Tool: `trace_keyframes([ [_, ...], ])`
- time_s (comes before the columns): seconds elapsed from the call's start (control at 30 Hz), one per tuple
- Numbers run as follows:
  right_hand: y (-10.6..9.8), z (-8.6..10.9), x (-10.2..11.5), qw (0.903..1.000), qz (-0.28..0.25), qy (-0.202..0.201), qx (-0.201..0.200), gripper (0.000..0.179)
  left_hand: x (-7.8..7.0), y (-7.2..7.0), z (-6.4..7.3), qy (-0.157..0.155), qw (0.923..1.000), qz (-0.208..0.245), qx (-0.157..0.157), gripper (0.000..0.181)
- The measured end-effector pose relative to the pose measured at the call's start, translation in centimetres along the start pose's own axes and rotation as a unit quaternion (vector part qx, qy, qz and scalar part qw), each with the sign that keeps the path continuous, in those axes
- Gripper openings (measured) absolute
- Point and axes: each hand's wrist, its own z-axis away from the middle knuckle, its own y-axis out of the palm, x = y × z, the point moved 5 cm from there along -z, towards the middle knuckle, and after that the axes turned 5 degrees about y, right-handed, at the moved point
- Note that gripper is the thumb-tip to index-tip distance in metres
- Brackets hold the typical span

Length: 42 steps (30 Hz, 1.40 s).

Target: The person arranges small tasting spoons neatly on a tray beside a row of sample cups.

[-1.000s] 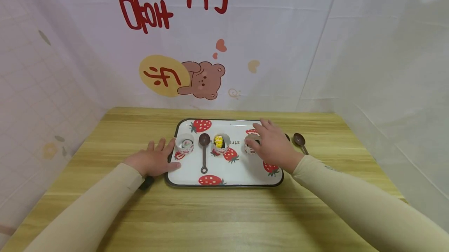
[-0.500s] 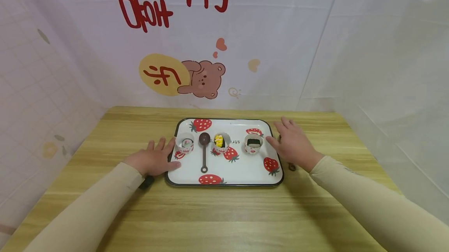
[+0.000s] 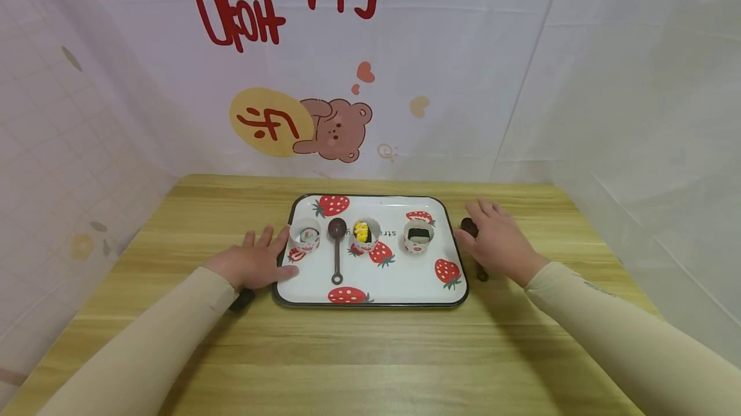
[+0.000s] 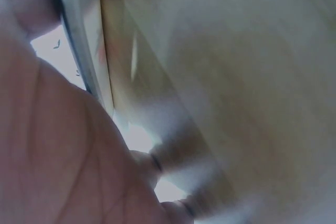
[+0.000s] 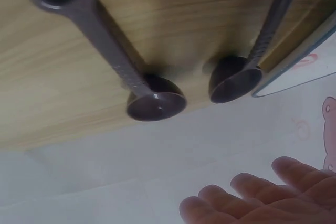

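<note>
A white strawberry-print tray (image 3: 399, 281) with a dark rim lies on the table. My left hand (image 3: 251, 263) rests at its left edge, thumb over the rim and fingers outside it. On the tray stand three small paper cups: one with a sushi roll (image 3: 309, 235), one with yellow-topped sushi (image 3: 361, 233), one with black-and-white sushi (image 3: 419, 235). A brown measuring spoon (image 3: 337, 252) lies between the left two. My right hand (image 3: 499, 240) hovers, fingers extended and holding nothing, above two more brown spoons, a left one (image 5: 236, 85) and a right one (image 5: 157, 107).
A small black object (image 3: 242, 300) sits under my left wrist, partly hidden. The wood-grain table (image 3: 359, 364) ends at a white printed cloth (image 3: 440, 146) behind, with light cloth walls at both sides.
My right hand has left the rightmost cup and moved right, off the tray, over the spoons there. My left hand has stayed at the tray's edge.
</note>
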Motion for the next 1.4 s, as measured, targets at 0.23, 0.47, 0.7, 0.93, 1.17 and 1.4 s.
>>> trace_keyframes([
  [0.23, 0.3, 0.4, -0.6, 0.9997, 0.017, -0.014, -0.003, 0.06, 0.0, -0.1, 0.0, -0.003, 1.0, 0.004, 0.0, 0.105],
  [0.47, 1.1, 0.7, -1.3, 0.9995, 0.026, -0.018, 0.003, 0.061, -0.1, -0.1, 0.0, -0.002, 1.0, 0.007, 0.0, 0.106],
  [0.7, 1.4, 0.9, -1.7, 0.9995, 0.015, 0.0, 0.028, 0.052, -0.1, -0.1, 0.0, -0.003, 1.0, 0.005, 0.0, 0.106],
  [0.93, 1.6, 1.1, -2.1, 0.9991, 0.016, -0.001, 0.038, 0.035, 0.1, 0.0, -0.1, -0.001, 1.0, 0.004, -0.002, 0.106],
  [1.17, 1.4, 1.7, -2.0, 0.9971, 0.019, 0.0, 0.074, 0.026, 0.2, 0.2, -0.3, 0.011, 0.9999, -0.001, -0.01, 0.104],
  [1.4, 1.7, 1.8, -2.3, 0.995, 0.022, 0.004, 0.097, 0.027, 0.2, 0.2, -0.3, 0.011, 0.9999, -0.003, -0.011, 0.104],
])
